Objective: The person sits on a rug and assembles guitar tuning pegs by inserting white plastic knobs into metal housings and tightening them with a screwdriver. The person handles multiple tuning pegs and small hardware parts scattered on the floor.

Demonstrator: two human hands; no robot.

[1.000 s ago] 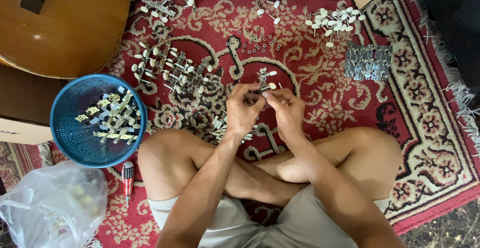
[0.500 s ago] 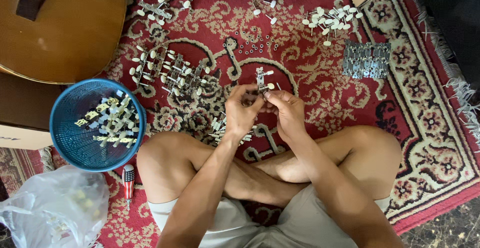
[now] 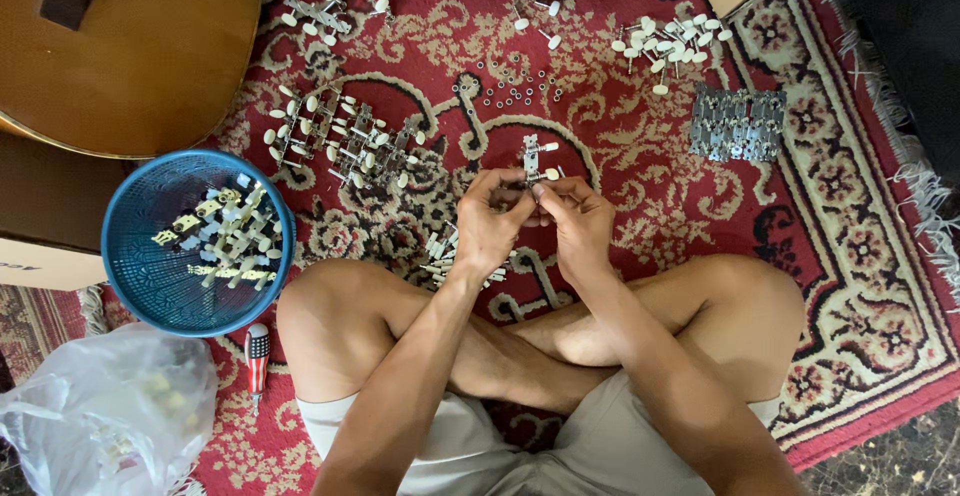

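two hands, left hand point(image 3: 487, 224) and right hand point(image 3: 577, 218), meet above the red carpet point(image 3: 640, 156), fingers closed on one tuner strip point(image 3: 533, 159) with cream knobs. step in hand: assembly of the strip. blue basket point(image 3: 130, 256) sits at left, holding similar strips.

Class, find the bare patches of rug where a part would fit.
Free: rug between the hands and the metal plates, and the strip right of the right knee. Crowded: between the blue basket and the left hand, strewn with tuning pegs.
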